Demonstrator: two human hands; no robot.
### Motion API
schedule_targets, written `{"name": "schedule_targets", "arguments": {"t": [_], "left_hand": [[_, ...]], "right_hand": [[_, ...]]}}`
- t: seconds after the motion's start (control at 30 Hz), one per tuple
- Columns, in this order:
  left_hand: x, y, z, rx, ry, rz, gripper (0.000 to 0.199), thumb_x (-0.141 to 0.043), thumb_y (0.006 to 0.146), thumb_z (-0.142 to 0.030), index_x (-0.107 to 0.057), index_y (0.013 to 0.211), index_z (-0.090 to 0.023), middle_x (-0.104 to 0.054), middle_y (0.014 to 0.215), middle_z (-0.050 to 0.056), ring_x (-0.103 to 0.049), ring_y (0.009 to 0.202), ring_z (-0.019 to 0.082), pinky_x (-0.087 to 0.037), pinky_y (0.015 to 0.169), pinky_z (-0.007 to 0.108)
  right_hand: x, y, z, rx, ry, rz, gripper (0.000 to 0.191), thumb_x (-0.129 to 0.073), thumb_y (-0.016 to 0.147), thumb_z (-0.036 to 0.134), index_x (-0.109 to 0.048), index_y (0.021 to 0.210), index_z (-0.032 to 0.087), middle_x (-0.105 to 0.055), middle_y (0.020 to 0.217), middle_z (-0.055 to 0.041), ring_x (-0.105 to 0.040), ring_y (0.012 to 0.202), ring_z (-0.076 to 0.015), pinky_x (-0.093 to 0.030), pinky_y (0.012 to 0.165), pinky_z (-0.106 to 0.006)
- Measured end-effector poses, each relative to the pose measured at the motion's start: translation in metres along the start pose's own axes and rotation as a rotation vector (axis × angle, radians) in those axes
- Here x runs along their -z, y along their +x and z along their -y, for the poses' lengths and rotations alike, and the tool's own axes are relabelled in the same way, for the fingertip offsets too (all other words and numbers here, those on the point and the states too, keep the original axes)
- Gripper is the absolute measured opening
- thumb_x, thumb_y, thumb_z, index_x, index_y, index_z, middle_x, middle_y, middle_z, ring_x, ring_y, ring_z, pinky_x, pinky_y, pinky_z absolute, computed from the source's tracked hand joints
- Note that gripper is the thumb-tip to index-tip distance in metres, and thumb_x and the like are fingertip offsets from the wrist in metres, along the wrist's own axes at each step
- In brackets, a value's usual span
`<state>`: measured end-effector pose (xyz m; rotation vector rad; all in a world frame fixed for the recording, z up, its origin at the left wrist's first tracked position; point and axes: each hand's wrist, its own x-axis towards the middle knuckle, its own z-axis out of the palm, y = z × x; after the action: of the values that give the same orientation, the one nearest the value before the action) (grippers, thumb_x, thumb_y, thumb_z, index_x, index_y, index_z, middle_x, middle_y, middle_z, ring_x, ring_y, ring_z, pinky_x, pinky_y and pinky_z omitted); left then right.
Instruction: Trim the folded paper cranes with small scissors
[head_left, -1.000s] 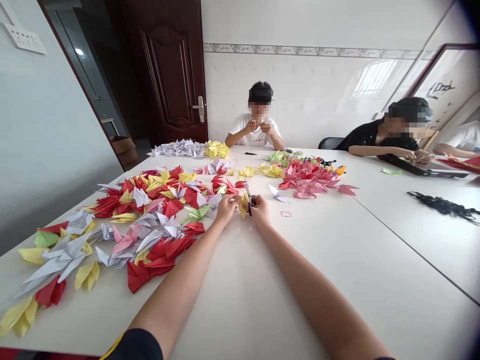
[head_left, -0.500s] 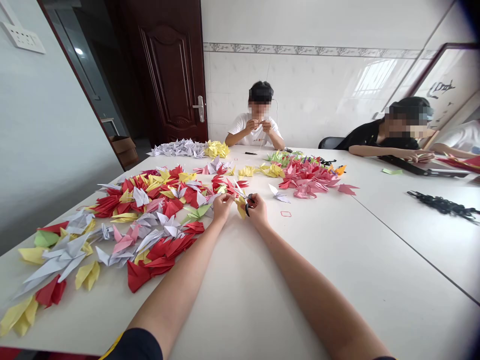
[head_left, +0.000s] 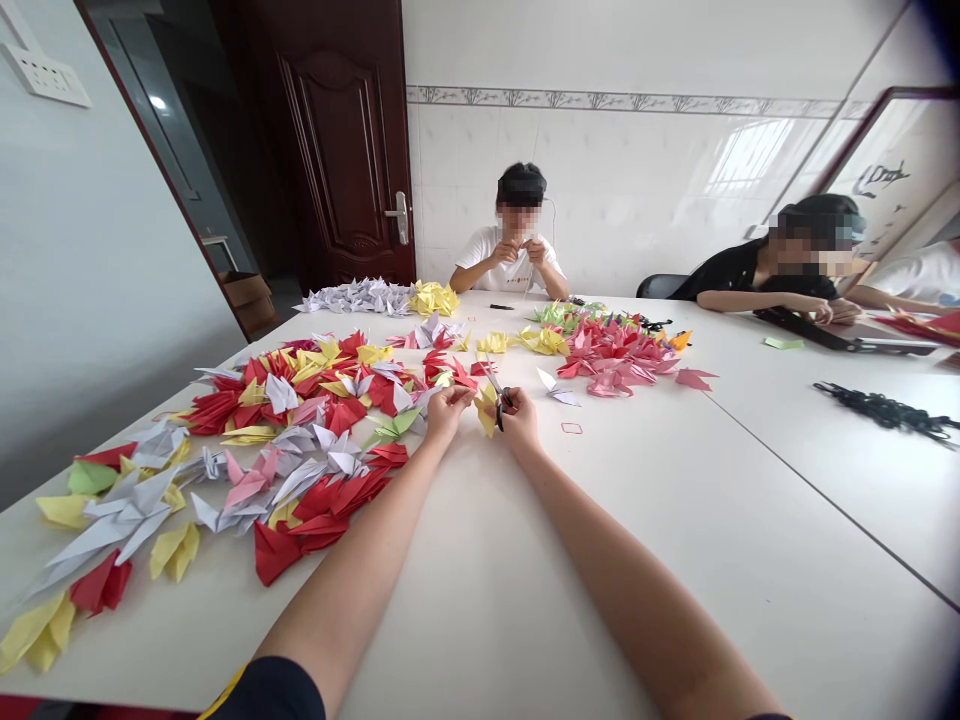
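Note:
Black-handled scissors [head_left: 501, 400] are in my right hand [head_left: 519, 420], their blades pointing up and away from me. A yellow folded paper piece [head_left: 486, 408] is between my two hands, beside the scissors. My left hand [head_left: 447, 412] is closed in a pinch; what lies between its fingertips is too small to make out. Just left of it are a green paper crane [head_left: 394, 426] and a large spread of red, white, yellow and pink folded cranes [head_left: 330, 385].
Pink cranes [head_left: 619, 350] lie beyond my right hand, near a white crane [head_left: 559, 388]. White cranes [head_left: 356, 296] sit at the far edge. Black cords [head_left: 885, 408] lie at right. Several people sit around the white table [head_left: 675, 520].
The scissors and the yellow piece have shifted slightly right, and the blades' angle has changed. My left hand has barely moved. The hands of the person at right have drawn back.

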<state>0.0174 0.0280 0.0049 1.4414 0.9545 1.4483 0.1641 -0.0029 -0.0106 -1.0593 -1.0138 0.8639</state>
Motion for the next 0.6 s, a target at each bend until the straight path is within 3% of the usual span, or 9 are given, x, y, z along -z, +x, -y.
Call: {"name": "schedule_targets", "arguments": {"t": [0.17, 0.4, 0.6], "left_hand": [[-0.001, 0.0, 0.001, -0.01, 0.002, 0.008, 0.032, -0.08, 0.063, -0.046, -0.073, 0.075, -0.018, -0.072, 0.079, 0.007, -0.066, 0.078, 0.021, -0.051, 0.078, 0.035], [-0.002, -0.002, -0.005, 0.001, -0.065, -0.015, 0.034, -0.084, 0.059, -0.043, -0.065, 0.069, -0.018, -0.07, 0.072, 0.005, -0.067, 0.073, 0.021, -0.055, 0.075, 0.036], [0.0, -0.002, -0.003, 0.032, -0.128, -0.016, 0.034, -0.085, 0.057, -0.043, -0.068, 0.071, -0.017, -0.072, 0.078, 0.007, -0.068, 0.08, 0.022, -0.053, 0.082, 0.037]], "right_hand": [[0.0, -0.003, 0.006, -0.011, 0.022, -0.012, 0.04, -0.078, 0.052, 0.028, -0.044, 0.071, 0.023, -0.052, 0.071, 0.005, -0.051, 0.067, -0.0138, -0.045, 0.063, -0.026], [-0.001, -0.009, 0.015, -0.012, 0.054, -0.008, 0.036, -0.078, 0.054, 0.026, -0.048, 0.073, 0.023, -0.055, 0.072, 0.0046, -0.05, 0.067, -0.0133, -0.044, 0.065, -0.027], [-0.001, -0.009, 0.016, -0.022, 0.074, 0.023, 0.036, -0.079, 0.052, 0.024, -0.048, 0.071, 0.023, -0.056, 0.072, 0.0044, -0.051, 0.067, -0.014, -0.045, 0.065, -0.028]]}}
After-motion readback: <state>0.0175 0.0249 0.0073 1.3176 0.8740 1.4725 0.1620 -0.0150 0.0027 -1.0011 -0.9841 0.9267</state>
